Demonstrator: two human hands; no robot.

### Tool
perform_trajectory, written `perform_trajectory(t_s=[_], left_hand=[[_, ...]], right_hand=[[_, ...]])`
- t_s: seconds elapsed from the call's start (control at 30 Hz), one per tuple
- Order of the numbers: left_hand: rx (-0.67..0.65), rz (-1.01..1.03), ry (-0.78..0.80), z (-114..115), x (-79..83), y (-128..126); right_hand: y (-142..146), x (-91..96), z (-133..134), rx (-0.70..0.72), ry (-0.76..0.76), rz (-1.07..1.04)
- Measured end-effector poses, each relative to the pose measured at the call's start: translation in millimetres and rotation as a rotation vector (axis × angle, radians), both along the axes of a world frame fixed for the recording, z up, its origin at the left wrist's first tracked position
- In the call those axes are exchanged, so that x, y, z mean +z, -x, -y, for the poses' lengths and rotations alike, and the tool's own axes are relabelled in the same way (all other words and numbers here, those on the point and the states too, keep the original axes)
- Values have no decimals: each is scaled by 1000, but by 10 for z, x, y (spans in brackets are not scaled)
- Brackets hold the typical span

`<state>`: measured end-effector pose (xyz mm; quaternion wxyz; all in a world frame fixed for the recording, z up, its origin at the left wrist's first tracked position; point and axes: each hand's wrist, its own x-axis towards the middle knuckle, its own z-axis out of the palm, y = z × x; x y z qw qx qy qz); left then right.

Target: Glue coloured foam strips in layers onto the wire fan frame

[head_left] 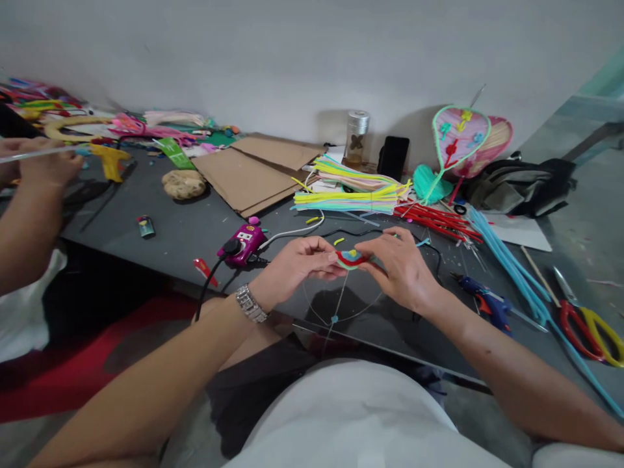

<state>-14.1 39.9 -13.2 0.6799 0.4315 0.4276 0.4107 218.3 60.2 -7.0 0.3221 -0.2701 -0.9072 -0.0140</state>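
Observation:
Between my two hands is a small half-round piece of bent pipe cleaners (349, 260), with red, pale green, blue and yellow bands. My left hand (312, 257) pinches its left end between thumb and fingers. At its right end my right hand (397, 263) grips it the same way. Just below, a thin wire frame (340, 296) with a blue knot (334, 319) reaches over the table's front edge; whether it joins the piece I cannot tell. Short yellow pipe cleaner scraps (338, 242) lie behind my hands.
Pipe cleaner bundles (348, 200), a blue glue gun (490, 304) and scissors (580, 325) lie to the right. Left are a purple power strip (242, 244), a lighter (145, 226) and cardboard (253, 175). Another person's hands (41, 159) work near a yellow glue gun (111, 161).

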Motion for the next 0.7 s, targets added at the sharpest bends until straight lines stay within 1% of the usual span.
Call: perform_trajectory(t_s=[0.1, 0.17, 0.2, 0.3, 0.33, 0.37, 0.4, 0.5, 0.7], left_hand=[[31, -91, -84, -44, -27, -46], [115, -230, -225, -52, -57, -97], [200, -316, -329, -38, -74, -125], [560, -554, -691, 97, -128, -208], [636, -613, -782, 163, -149, -234], [657, -658, -834, 231, -172, -259], [627, -694, -850, 294, -196, -285], [477, -790, -819, 408, -264, -365], [425, -901, -810, 376, -328, -524]], right_hand=[[-17, -34, -30, 15, 51, 23], [-13, -82, -35, -26, 78, 13], [-10, -107, -35, -52, 97, -7], [-7, -159, -28, -117, 151, -100], [-8, -168, -20, -136, 166, -128], [-8, -173, -8, -151, 179, -149], [-7, -177, 9, -164, 188, -167], [9, -195, 81, -191, 200, -212], [45, -268, 216, -237, 231, -257]])
